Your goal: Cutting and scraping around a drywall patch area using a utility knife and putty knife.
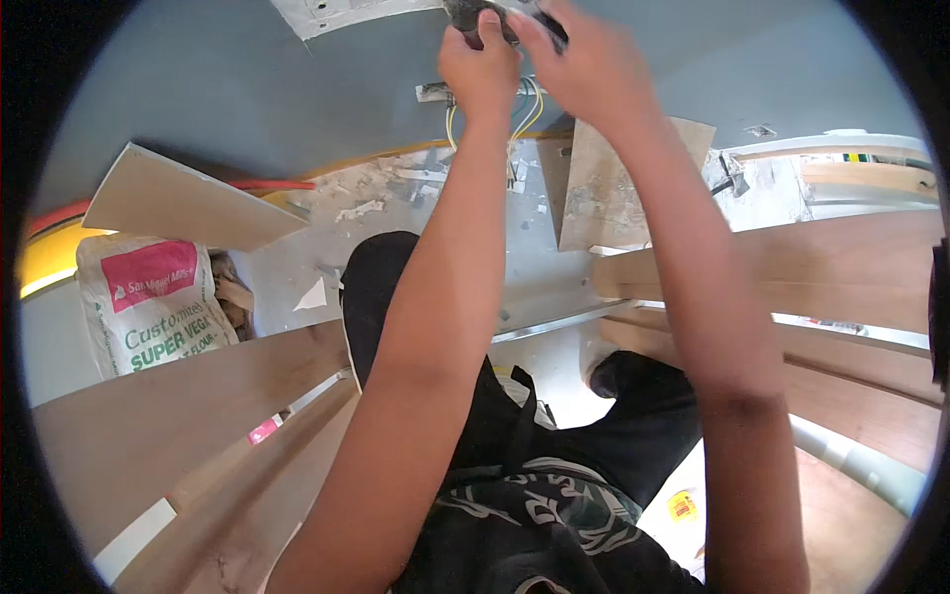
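Both my arms reach up to the top edge of the view, in front of a grey wall [376, 74]. My left hand [482, 74] is closed around a dark, dusty-looking object [465, 14], its thumb pressed on it; the top of it is cut off by the edge. Close on its right, my right hand [604, 74] is blurred, with fingers bent about a dark and silvery piece whose kind I cannot make out. Just below the hands, yellow, white and green wires [536, 104] hang loose from a narrow slot [432, 92] in the wall.
Wooden planks [188, 416] flank me on the left and right [821, 262]. A printed sack [148, 297] and a leaning board [188, 203] stand at left. Another board [633, 193] rests near the wall. Scraps [361, 210] litter the floor; a hammer-like tool [730, 176] lies right.
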`<state>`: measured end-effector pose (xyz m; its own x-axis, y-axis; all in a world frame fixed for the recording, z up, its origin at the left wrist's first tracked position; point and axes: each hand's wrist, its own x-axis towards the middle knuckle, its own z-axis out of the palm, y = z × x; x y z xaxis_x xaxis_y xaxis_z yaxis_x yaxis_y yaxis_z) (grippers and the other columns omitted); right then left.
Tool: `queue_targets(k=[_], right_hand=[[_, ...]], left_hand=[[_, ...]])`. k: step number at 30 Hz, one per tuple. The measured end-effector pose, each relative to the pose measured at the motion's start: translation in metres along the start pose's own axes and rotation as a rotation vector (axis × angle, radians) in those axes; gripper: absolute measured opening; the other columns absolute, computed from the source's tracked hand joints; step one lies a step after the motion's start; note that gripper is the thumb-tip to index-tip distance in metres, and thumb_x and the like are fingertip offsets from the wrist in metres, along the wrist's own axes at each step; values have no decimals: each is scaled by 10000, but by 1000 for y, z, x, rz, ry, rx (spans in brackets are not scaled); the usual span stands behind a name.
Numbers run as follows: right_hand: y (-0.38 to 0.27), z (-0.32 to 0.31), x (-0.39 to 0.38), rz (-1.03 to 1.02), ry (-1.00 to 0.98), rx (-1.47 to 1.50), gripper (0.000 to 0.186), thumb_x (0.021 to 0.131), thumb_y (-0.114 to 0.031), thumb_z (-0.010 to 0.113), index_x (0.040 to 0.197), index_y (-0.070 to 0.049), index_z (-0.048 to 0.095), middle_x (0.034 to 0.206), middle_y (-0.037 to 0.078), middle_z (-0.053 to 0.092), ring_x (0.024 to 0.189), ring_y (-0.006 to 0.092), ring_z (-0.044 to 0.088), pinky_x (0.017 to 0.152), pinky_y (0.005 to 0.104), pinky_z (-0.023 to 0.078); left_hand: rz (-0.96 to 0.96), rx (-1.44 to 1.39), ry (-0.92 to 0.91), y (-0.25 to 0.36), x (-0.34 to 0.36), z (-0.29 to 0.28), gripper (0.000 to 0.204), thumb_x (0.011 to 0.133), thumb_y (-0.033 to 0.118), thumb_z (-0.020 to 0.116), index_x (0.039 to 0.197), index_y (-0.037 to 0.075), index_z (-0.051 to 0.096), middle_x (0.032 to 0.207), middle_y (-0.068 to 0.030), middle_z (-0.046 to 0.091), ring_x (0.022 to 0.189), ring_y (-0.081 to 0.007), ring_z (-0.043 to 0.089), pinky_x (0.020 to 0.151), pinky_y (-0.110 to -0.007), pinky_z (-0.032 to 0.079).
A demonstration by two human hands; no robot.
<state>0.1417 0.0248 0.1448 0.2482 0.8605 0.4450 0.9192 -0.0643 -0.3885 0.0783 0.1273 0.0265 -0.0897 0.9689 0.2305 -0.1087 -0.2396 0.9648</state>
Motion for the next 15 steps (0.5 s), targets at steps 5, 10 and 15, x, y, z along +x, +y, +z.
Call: queue_targets(k=[5,10,15], right_hand=[[18,16,12,-108,103,-101,410,981,-406,564,985,-5,647,881,271,687,847,477,657,748,541,523],[9,6,9,-78,-68,-42,392,971,-401,579,959,-17,657,857,252,692,812,472,654,719,537,521],[3,11,1,-107,17,-8,370,962,-383,589,931,-23,668,851,238,698,802,463,660,708,534,524]], left_hand=[[35,173,96,5,-16,10,469,963,364,674,831,-81,610,669,-200,653,585,-323,621,610,-454,500],[13,101,89,9,-16,4,456,957,384,675,850,-57,631,702,-219,675,638,-355,663,625,-459,510],[39,159,101,8,-17,3,439,965,380,663,844,-41,626,705,-215,674,633,-372,650,624,-458,509]])
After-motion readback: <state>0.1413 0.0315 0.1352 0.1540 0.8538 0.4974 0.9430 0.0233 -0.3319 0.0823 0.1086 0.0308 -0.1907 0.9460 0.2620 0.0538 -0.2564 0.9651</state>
